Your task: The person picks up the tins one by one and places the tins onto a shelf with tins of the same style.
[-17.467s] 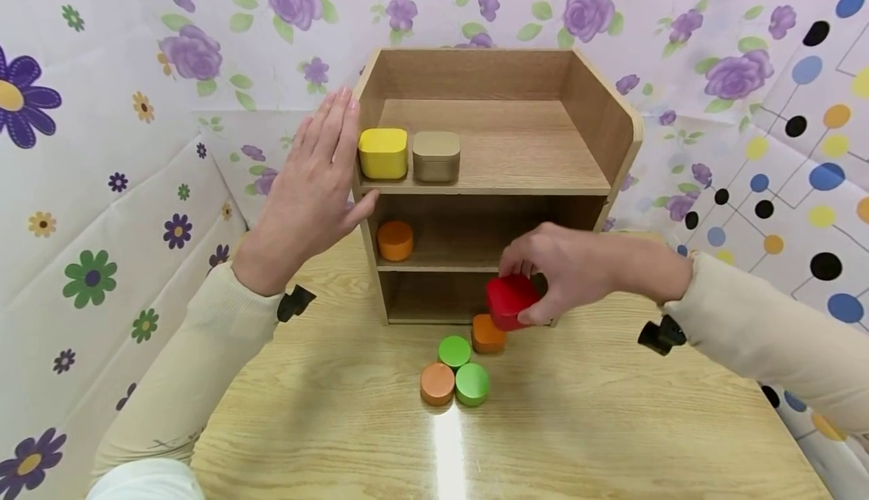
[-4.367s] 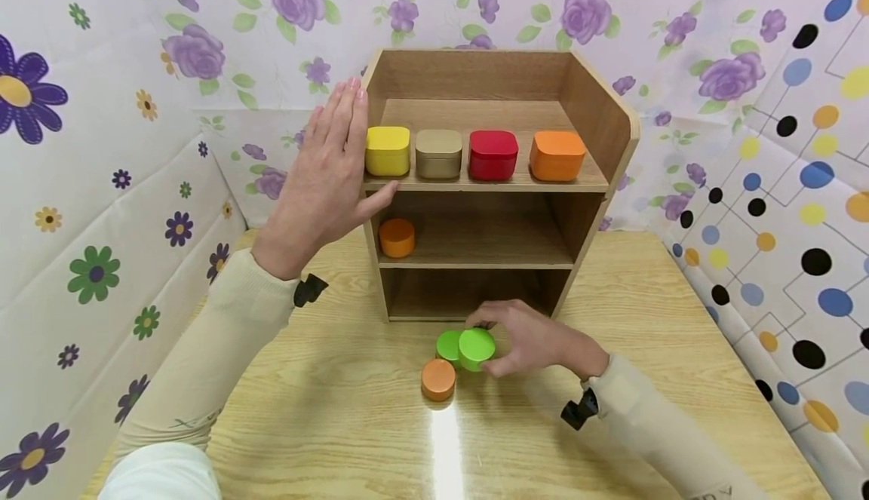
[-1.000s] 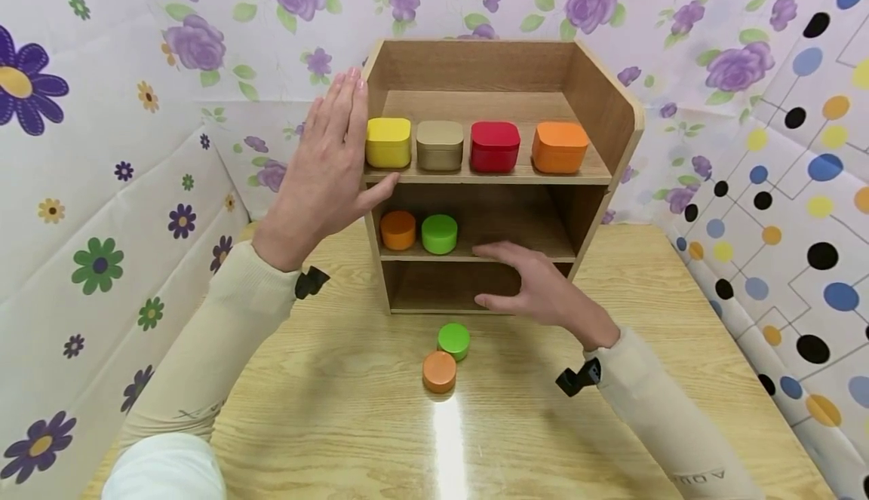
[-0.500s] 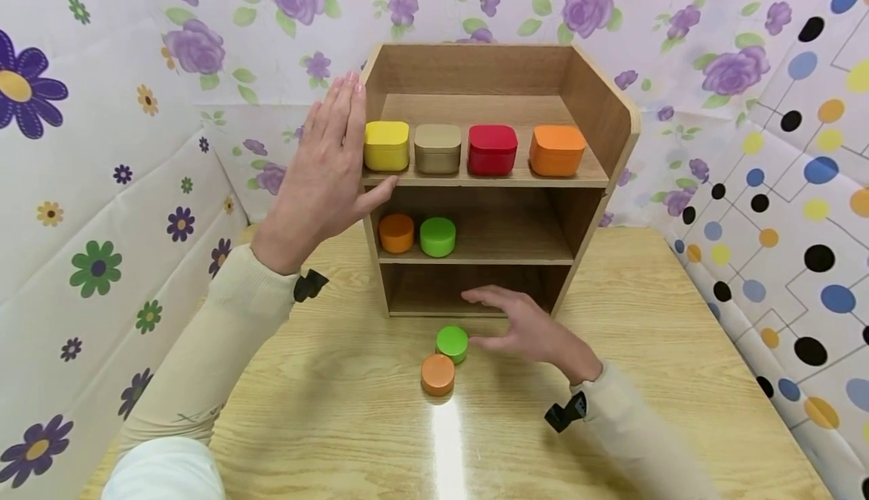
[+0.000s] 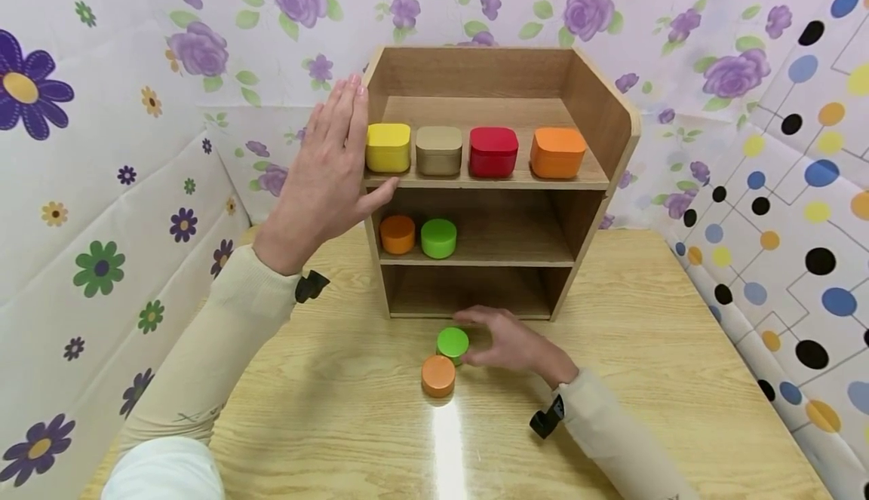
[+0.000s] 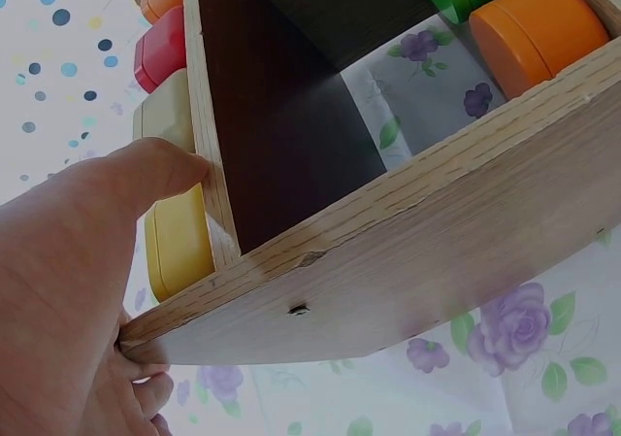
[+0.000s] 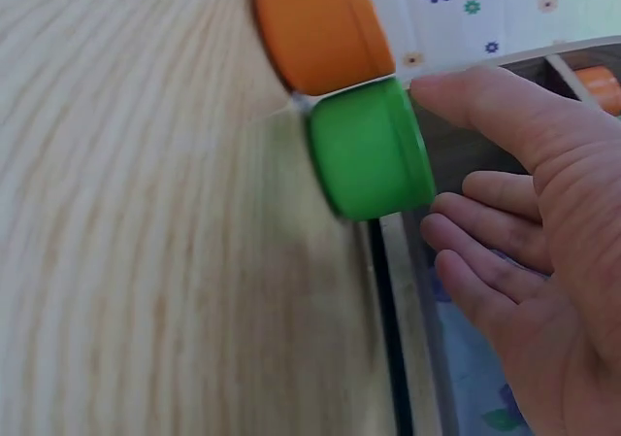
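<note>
Our right hand (image 5: 505, 342), loosely spread, hung beside the green tub (image 5: 452, 342) before the shelf (image 5: 600, 96), whose side our straight-fingered left hand (image 5: 324, 172) touched; we judged a pinch sparing the adjacent orange tub (image 5: 438, 376) wisest.

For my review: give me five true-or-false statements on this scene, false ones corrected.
1. The tan box stands between the yellow box and the red box. True.
2. An orange tub stands on the middle shelf. True.
3. The red box shares that shelf. False: it stands on the top shelf.
4. The right grip is beside the green tub on the table. True.
5. The left grip holds a tub. False: it rests against the shelf unit.
</note>
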`<state>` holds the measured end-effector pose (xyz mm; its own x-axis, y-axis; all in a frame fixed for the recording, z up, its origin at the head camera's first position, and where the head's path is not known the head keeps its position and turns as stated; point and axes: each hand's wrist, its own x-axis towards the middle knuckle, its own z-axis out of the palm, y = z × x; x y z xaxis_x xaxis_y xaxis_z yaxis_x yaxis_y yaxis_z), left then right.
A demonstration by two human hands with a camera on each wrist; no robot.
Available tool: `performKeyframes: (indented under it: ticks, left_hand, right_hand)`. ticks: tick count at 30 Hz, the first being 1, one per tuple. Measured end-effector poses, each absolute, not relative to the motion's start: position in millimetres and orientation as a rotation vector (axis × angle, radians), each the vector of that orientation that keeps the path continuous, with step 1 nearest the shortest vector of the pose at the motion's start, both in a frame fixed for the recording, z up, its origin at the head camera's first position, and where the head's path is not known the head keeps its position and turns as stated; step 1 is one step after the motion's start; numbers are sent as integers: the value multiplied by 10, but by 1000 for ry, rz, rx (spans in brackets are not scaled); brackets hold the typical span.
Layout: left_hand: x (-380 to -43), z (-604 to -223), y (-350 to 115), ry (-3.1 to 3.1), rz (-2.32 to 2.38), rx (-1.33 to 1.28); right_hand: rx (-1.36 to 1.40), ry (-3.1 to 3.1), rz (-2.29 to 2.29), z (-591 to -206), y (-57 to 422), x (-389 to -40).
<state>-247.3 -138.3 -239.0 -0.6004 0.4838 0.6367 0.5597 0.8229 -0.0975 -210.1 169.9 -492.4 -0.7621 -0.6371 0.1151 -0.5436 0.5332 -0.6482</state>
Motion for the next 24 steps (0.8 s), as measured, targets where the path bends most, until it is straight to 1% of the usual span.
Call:
performKeyframes:
  ticks: [4,10,24]
  left_hand:
    - [-2473,-2398,-1385,-2322,-148,-762]
    - [-2479,-2400,-1387,-2318,-148,-763]
    - [-2478,-2404,-1388,-2315,-153,-767]
  right_hand:
    - [-990,2624,-1015,-4980,1675,-2122]
    - [-1054,2644,-972,-5023,1642,-2152]
    - [-1080,2570,-1038,-5040,1602,-2228]
